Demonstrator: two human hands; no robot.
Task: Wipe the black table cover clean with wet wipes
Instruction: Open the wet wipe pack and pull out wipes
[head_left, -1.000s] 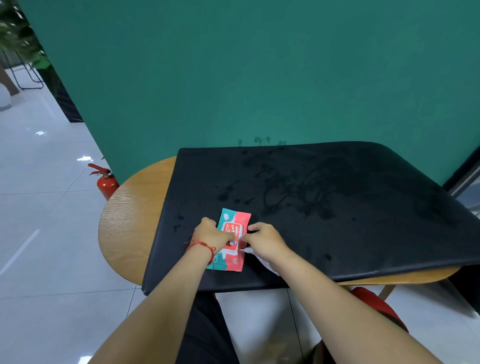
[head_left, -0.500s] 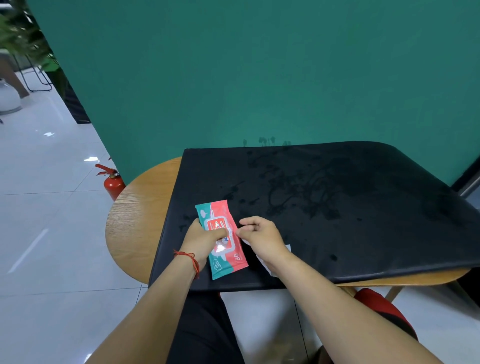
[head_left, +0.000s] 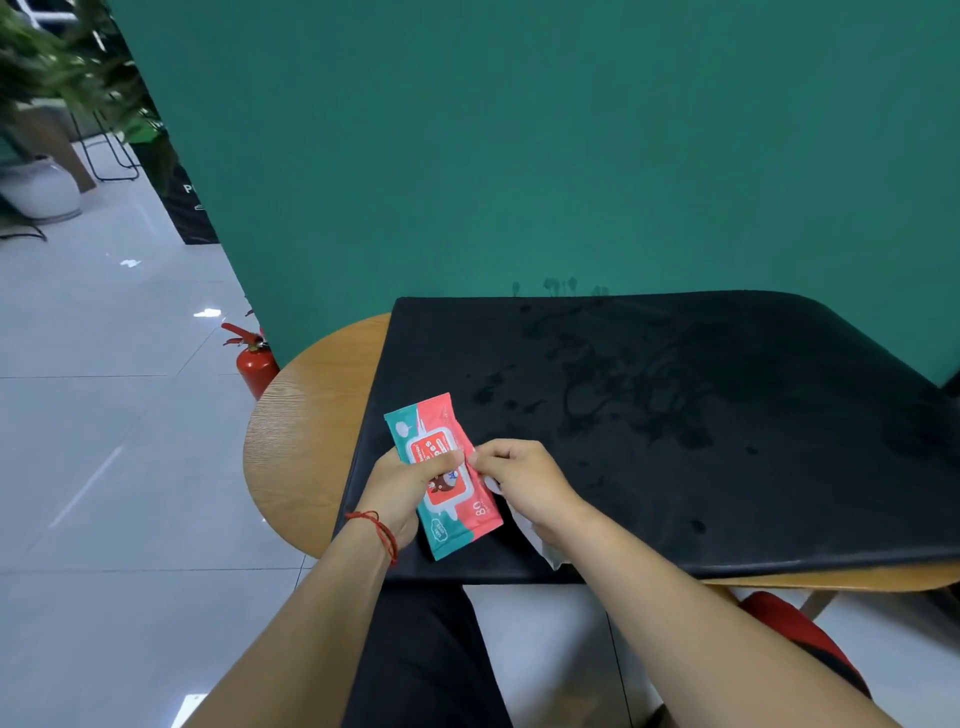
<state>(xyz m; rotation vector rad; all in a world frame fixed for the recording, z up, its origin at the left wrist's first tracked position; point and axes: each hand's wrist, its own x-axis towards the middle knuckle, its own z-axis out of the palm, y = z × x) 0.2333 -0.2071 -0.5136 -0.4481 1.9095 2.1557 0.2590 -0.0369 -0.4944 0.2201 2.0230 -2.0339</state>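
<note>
The left hand (head_left: 400, 488) is wrapped around the wet wipes pack (head_left: 457, 506), thumb across its label. The right hand (head_left: 524, 478), fingers curled, pinches at the pack's right edge beside the flap. A white wipe (head_left: 545, 551) shows under that hand; whether it is gripped is unclear. The pack's long axis runs away from the person, tilted slightly left, above the near-left part of the black table cover (head_left: 675, 519). The dark stains (head_left: 597, 395) lie beyond and right of the pack, nearer the right hand. The wooden bench (head_left: 301, 441) shows left of the pack.
</note>
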